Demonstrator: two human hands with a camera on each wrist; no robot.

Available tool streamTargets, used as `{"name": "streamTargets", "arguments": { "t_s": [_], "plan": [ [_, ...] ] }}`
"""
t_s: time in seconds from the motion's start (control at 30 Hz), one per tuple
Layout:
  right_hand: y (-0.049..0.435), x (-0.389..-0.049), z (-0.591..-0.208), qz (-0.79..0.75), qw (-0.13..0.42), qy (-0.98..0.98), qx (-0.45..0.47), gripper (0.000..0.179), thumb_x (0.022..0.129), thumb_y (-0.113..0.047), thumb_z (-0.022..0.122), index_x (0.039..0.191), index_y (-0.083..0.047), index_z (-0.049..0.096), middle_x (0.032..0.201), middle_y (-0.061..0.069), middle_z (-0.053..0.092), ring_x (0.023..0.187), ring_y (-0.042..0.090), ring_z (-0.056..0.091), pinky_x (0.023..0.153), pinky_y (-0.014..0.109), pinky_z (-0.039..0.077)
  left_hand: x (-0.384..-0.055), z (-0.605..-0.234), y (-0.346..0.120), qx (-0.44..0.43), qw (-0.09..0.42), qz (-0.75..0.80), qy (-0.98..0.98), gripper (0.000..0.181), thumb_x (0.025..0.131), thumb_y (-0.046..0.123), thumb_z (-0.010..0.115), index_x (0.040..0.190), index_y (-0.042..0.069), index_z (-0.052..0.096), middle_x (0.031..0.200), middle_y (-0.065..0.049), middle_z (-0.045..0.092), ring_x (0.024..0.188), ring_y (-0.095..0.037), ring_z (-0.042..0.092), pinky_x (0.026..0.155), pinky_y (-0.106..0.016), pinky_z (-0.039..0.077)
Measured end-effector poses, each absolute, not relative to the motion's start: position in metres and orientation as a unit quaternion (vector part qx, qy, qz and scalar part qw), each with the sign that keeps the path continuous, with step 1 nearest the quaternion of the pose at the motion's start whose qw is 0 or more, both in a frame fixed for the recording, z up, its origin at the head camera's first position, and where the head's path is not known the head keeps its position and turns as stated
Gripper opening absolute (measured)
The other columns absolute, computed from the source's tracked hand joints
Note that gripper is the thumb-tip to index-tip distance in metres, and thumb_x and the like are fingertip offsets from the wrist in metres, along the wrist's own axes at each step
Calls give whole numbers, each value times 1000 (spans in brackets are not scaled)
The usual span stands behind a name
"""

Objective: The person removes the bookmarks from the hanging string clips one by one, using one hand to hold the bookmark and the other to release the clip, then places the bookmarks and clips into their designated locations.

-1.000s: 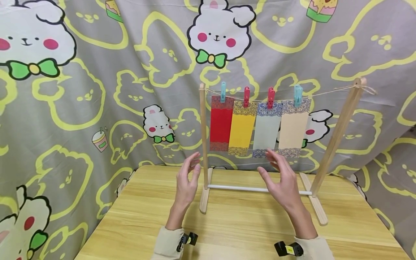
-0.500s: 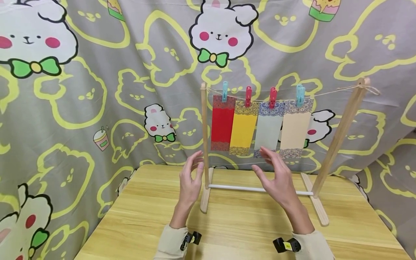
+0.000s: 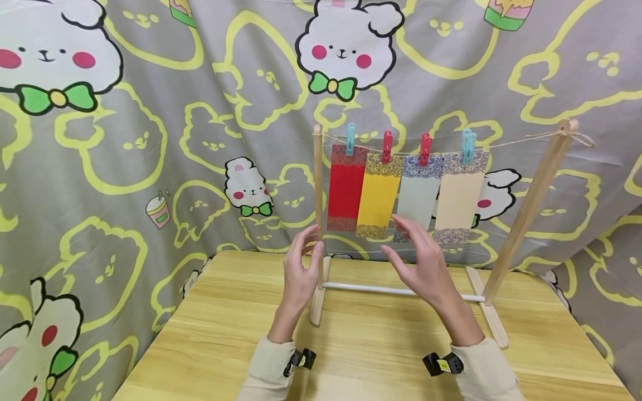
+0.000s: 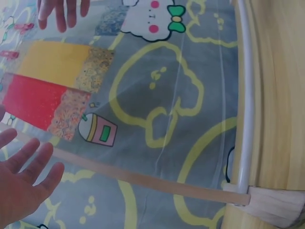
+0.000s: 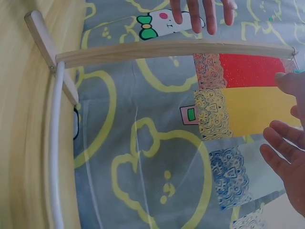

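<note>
Four is avoided here: several patterned paper strips hang from a string between two wooden posts. They are a red strip, a yellow strip, a pale grey-blue strip and a cream strip. Blue clothespins hold the outer strips and red clothespins the inner ones. My left hand is raised beside the left post, fingers loosely bent and holding nothing. In front of the pale strip's lower end, my right hand is raised with thumb and fingers apart, also holding nothing.
The rack's white crossbar joins two wooden feet on the wooden table. Behind it hangs a grey cartoon-print curtain. The string is tied at the right post.
My right hand has moved left and slightly up, from between the pale and cream strips toward the yellow one. My left hand has shifted slightly right and up. The strips hang as before.
</note>
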State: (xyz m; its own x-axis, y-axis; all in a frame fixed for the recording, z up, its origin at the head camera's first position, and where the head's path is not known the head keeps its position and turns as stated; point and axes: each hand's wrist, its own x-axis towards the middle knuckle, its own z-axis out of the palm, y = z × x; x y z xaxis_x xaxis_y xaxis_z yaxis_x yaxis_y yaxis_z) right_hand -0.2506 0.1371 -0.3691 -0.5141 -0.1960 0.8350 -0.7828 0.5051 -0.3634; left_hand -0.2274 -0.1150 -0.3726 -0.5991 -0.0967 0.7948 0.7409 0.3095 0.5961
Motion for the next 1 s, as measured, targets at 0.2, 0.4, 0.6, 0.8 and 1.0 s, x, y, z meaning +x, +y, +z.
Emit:
{"name": "streamTargets", "arguments": {
  "t_s": [0.2,0.4,0.6,0.8,1.0],
  "plan": [
    [133,-254,-357,359,385,-780,339,67,82,-3,84,143,0,55,133,17,63,115,33,62,97,44,51,-229,-367,-113,-224,385,-551,-706,33,99,-4,60,131,-7,60,125,-24,65,110,-50,63,89,-56,56],
    [130,-256,-345,326,387,-787,353,68,83,-6,84,144,0,54,138,14,60,119,31,61,99,49,51,-229,-361,-110,-220,383,-562,-699,33,98,-4,60,131,-9,59,123,-25,65,110,-51,62,89,-62,54],
    [128,-259,-332,302,397,-786,365,65,83,-8,84,142,0,57,137,15,61,123,32,60,102,52,51,-235,-361,-107,-223,374,-573,-695,35,98,-6,60,132,-10,58,127,-27,63,111,-53,62,93,-60,54],
    [123,-262,-320,273,402,-791,372,64,84,-11,85,141,0,58,136,15,61,126,33,57,102,52,51,-257,-377,-106,-224,384,-572,-689,36,100,1,63,135,-6,58,131,-26,62,112,-48,63,92,-59,55],
    [119,-264,-312,248,410,-788,386,63,84,-14,84,140,0,58,133,18,61,123,34,57,101,53,51,-262,-379,-105,-216,373,-579,-692,37,102,14,64,138,6,60,134,-20,62,117,-38,63,95,-50,56]
  ]
}}
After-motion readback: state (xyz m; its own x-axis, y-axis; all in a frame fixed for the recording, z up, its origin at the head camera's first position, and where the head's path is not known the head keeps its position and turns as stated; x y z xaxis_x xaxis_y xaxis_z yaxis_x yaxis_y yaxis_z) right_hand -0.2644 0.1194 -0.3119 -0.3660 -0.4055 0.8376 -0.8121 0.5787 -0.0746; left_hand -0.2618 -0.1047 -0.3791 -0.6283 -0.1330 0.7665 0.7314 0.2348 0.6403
